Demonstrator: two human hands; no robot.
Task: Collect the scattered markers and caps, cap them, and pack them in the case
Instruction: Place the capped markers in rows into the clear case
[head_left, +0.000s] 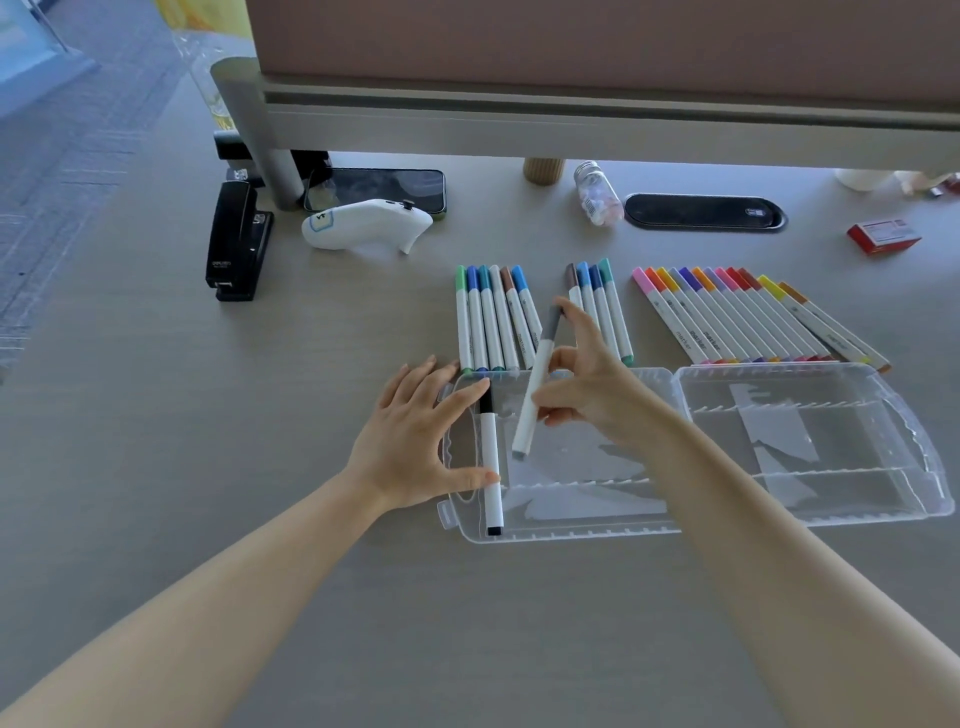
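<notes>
**Two markers at the open case, the rest in rows behind it**

A clear plastic case (810, 514) lies opened flat on the bench (260, 415), its two halves side by side. In the left half a black-capped marker (491, 462) lies along the left wall, cap pointing away from the person. The left hand (415, 441) has its fingers spread and nearly straight; the thumb tip and a fingertip touch this marker's white barrel and cap, without curling round it. The right hand (587, 384) holds a grey-capped marker (537, 382) above the left half of the case, tilted, cap end up; the thumb and fingertips pinch the barrel while the index finger reaches up toward the cap.

Just beyond the case, capped markers lie in three groups: a row of six in green, blue, grey and brown (493, 317), a row of four in brown, blue and teal (600, 306) partly hidden by the right hand, and a long fanned row in pink, orange, purple, red and yellow (753, 317).

Farther back stand a black stapler (236, 244), a white handheld controller (363, 226), a phone lying flat (379, 188), a small glass jar on its side (597, 195), and a red box (883, 236).
</notes>
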